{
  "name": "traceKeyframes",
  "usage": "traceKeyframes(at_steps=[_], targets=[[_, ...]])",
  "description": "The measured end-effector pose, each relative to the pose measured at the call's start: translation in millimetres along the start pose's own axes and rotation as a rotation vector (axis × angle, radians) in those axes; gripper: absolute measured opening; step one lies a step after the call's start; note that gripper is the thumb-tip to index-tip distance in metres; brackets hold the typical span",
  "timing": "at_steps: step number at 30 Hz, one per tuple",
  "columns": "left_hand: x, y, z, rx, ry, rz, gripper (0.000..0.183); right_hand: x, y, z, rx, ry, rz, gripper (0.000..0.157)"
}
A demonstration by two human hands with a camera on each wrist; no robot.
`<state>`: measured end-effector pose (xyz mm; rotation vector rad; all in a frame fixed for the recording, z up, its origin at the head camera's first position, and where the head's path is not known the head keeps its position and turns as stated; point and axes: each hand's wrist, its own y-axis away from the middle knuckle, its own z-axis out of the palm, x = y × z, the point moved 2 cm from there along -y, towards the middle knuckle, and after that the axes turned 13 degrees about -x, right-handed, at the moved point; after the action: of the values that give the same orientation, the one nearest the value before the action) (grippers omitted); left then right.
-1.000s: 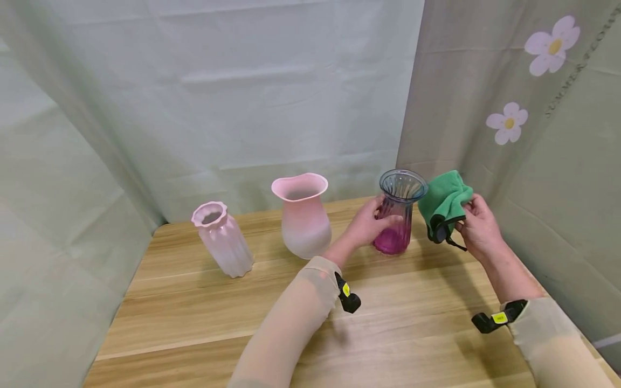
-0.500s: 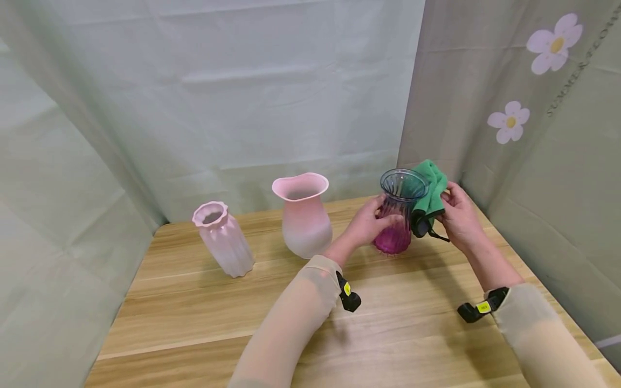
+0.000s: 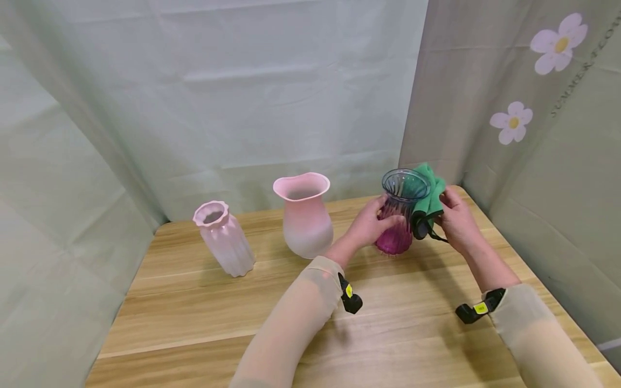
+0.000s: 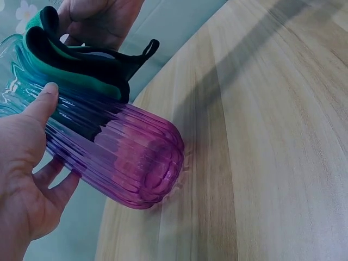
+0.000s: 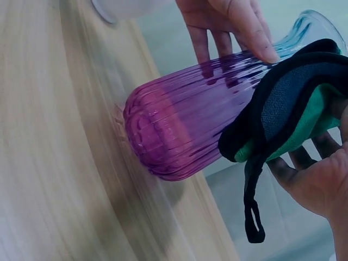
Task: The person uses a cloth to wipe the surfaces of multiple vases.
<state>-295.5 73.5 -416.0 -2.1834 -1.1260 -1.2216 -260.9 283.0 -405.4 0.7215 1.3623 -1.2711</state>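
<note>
A ribbed glass vase (image 3: pixel 395 241), blue at the flared rim and purple at the base, stands upright at the table's back right. My left hand (image 3: pixel 365 225) grips its middle, thumb on the near side and fingers round the far side, as the left wrist view shows through the glass (image 4: pixel 141 147). In my right hand (image 3: pixel 458 220) is a green cloth (image 3: pixel 430 200) with black trim and a hanging loop (image 5: pixel 254 225). The cloth lies against the vase's right side, just below the rim. Folds of it hide part of my right fingers.
A pink-and-white vase with a wavy rim (image 3: pixel 308 231) stands left of the glass vase. Farther left is a slim pale pink fluted vase (image 3: pixel 227 245). Curtains (image 3: pixel 291 108) hang close behind the wooden table (image 3: pixel 194 323) and along its sides.
My right hand has moved left with the cloth, from beside the glass vase to against its side, and the cloth has dropped slightly since. My left hand has kept its grip in place.
</note>
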Motion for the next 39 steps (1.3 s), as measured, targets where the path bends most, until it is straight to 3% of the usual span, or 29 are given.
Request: traceKeyframes(at_steps=[12,24,31,34,39], targets=[[-0.4,0.2,-1.0,0.007,-0.019,0.014,0.08,18.9,6.3,-0.9,-0.012,0.284,0.051,0.017],[0.1,-1.0,-0.3,0.003,-0.003,0.014,0.084,69.0,29.1,-17.7,0.051,0.356,0.169,0.019],[-0.6,-1.5,-0.7,0.007,-0.005,0.018,0.084,67.6,27.9,-18.2,0.048,0.343,0.163,0.022],[-1.0,-1.3,-0.4,0.001,-0.006,0.019,0.084,62.3,26.6,-16.2,0.06,0.242,0.181,0.016],[-1.5,-1.1,0.2,-0.001,0.003,0.01,0.084,48.5,20.8,-11.4,0.054,0.057,0.175,0.018]])
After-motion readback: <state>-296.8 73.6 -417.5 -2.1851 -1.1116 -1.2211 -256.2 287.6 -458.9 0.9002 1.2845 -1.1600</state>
